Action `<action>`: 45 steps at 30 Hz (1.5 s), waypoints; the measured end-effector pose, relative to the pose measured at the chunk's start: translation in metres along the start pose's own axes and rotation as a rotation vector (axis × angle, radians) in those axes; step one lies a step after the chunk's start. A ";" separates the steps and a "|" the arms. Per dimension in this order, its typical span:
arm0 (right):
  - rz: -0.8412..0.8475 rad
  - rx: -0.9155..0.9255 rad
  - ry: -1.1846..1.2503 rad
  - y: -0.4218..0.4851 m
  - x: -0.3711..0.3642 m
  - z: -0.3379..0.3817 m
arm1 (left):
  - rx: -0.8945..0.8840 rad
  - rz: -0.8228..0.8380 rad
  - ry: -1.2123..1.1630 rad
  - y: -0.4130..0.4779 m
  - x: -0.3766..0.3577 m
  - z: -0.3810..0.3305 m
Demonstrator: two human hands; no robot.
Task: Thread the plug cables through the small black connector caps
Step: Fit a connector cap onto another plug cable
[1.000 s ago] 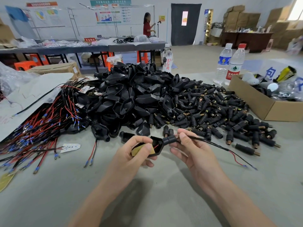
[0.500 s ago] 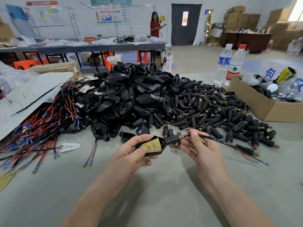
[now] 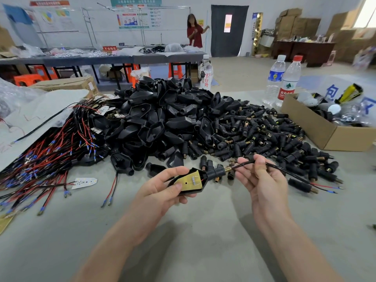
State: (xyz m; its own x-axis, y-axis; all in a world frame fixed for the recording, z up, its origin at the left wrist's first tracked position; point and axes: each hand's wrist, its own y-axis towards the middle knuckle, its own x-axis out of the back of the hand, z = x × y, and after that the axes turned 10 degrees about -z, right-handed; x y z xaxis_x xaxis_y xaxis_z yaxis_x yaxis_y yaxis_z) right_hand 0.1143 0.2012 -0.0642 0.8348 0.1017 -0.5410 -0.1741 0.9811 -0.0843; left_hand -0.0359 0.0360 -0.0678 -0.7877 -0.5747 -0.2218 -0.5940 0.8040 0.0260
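While left grip (image 3: pixel 158 194) curls round plug housing (image 3: pixel 203 176), right grip (image 3: pixel 262 184) pinches cable (image 3: pixel 243 164) beside connector cap (image 3: pixel 216 173).

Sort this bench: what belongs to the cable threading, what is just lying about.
Job: left hand holding the plug housing, right hand pinching its cable, the connector cap on that cable, heap of loose caps.
Lying about: water bottles, cardboard box, small white board.
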 end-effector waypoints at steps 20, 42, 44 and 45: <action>0.254 -0.082 -0.212 -0.013 -0.003 -0.023 | 0.215 0.041 -0.069 -0.004 -0.015 0.010; 0.231 -0.214 -0.072 -0.013 -0.004 -0.023 | -0.031 0.003 0.289 0.003 -0.001 0.022; 0.238 -0.242 -0.052 -0.013 -0.004 -0.024 | -0.018 -0.018 0.275 0.004 0.001 0.022; 0.235 -0.246 -0.045 -0.013 -0.004 -0.025 | -0.011 -0.025 0.273 0.004 0.001 0.022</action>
State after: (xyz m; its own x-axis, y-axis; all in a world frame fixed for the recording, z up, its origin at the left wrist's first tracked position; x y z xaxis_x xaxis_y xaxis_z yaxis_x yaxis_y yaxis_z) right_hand 0.1002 0.1834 -0.0820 0.7782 0.3332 -0.5323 -0.4810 0.8612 -0.1641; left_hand -0.0357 0.0420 -0.0893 -0.7866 -0.6156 0.0481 -0.6146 0.7880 0.0349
